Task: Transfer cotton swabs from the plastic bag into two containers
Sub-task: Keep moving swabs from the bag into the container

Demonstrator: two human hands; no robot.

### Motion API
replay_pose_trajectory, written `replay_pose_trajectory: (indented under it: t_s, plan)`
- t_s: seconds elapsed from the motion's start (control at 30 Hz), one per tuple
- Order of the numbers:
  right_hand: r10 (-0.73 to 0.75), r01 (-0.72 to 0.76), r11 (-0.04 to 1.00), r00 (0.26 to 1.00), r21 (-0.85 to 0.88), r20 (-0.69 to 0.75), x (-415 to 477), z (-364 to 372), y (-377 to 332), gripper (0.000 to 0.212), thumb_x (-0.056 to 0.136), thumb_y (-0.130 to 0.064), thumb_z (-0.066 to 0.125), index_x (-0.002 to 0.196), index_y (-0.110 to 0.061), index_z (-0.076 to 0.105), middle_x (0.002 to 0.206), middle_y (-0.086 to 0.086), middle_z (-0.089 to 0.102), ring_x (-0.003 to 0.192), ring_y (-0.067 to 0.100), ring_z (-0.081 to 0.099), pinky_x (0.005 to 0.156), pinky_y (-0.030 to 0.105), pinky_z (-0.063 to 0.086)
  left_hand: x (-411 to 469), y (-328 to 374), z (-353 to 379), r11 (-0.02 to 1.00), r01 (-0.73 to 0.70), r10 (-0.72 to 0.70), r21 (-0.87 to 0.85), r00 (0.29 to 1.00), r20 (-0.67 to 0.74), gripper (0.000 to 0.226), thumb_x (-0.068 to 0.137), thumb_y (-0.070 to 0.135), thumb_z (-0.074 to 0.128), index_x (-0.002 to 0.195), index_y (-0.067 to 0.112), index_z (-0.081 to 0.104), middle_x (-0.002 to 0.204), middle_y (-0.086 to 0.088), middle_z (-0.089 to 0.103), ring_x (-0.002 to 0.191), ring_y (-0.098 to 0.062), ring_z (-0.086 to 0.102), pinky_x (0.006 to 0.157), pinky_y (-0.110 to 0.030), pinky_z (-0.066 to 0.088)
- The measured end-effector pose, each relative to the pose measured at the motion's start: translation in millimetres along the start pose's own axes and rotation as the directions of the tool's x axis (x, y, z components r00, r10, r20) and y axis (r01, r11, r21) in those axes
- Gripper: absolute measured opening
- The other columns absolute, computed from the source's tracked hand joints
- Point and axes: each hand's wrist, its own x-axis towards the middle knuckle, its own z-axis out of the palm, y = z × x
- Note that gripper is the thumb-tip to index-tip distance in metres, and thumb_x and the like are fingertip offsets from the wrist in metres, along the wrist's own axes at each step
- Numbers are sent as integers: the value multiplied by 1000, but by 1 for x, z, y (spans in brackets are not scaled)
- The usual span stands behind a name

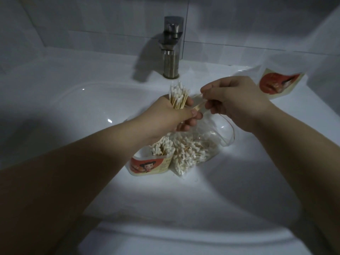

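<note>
i see a white glossy sink point(55, 107) filling most of the frame, lit bright at centre, corners dark. steel faucet point(172, 52) upper centre on the sink's back edge, its shadow falling to the left. pale grey wall tiles point(92, 19) across the top, grout lines visible. dim overall.

A white washbasin point(77, 100) carries everything; the left hand point(171, 115) grips a bunch of cotton swabs point(178, 96) above its bowl, and the right hand point(237, 100) pinches a few beside it; straight below that grip, in the bowl, sits a labelled container point(147, 165) with swabs in it; right against it, below the grip and slightly right, lies the clear plastic bag point(193, 151); beyond the grip a metal tap point(171, 57) stands on the rim; well right of the grip, on the rim, sits a second labelled container point(279, 83).
</note>
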Motion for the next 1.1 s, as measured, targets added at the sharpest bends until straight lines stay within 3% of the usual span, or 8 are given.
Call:
replay_pose_trajectory:
  t_s: [0.23,0.43,0.57,0.7,0.8,0.9,1.0,1.1]
  plan:
    - [-46,38,997,989,-60,-141,6,-11,0,6,86,-2,70,83,-4,75,63,4,67,56,16,60,52,27,50,3,-5,2,988,39,-11,151,983,-181,13,102,11,62,97,4,71,64,-1,66,52,-10,58,53,-22,53]
    - [-68,60,974,997,-217,-29,3,-6,5,21,91,-19,72,84,1,74,62,1,64,54,15,57,52,27,51,8,-4,0,981,42,15,189,957,-289,36,104,40,57,84,10,63,70,-3,63,59,-15,60,55,-26,56]
    - [-98,124,957,989,-263,111,-5,3,3,30,95,-27,70,82,-1,77,63,4,66,54,12,57,51,24,50,5,-3,2,992,-45,63,119,986,-152,25,103,32,61,107,10,72,95,-3,75,77,-13,71,68,-28,61]
    - [-168,197,903,980,-381,107,-9,8,1,39,99,-36,63,76,-7,77,66,8,68,51,18,56,51,27,48,3,1,2,992,-91,97,90,993,-67,19,101,19,64,83,16,63,63,4,61,56,-8,53,50,-20,46]
    - [-246,256,913,967,-319,70,-10,9,-2,18,101,-32,57,106,-26,73,89,-4,74,67,16,69,55,26,57,3,2,2,996,-44,48,83,998,-46,14,101,23,65,90,14,63,59,5,50,50,-7,43,44,-19,37]
    - [-317,346,895,937,-281,144,-12,10,-3,37,103,-29,52,138,-41,55,119,-14,71,92,9,73,66,31,63,1,0,2,987,-45,45,153,999,3,14,101,23,65,93,12,67,58,4,50,48,-7,41,40,-18,32]
    - [-336,411,839,906,-356,256,-16,13,-3,35,105,-25,51,118,-56,61,102,-22,75,88,4,73,77,32,62,0,0,4,976,-45,44,212,999,8,20,100,20,65,81,16,66,58,4,56,50,-7,46,40,-18,34]
    - [-233,341,857,925,-386,300,-14,14,0,32,105,-25,49,130,-39,65,101,-13,77,91,7,72,78,35,63,1,-3,4,977,-17,24,211,999,-28,27,100,22,65,74,19,63,57,5,57,50,-7,49,41,-18,35]
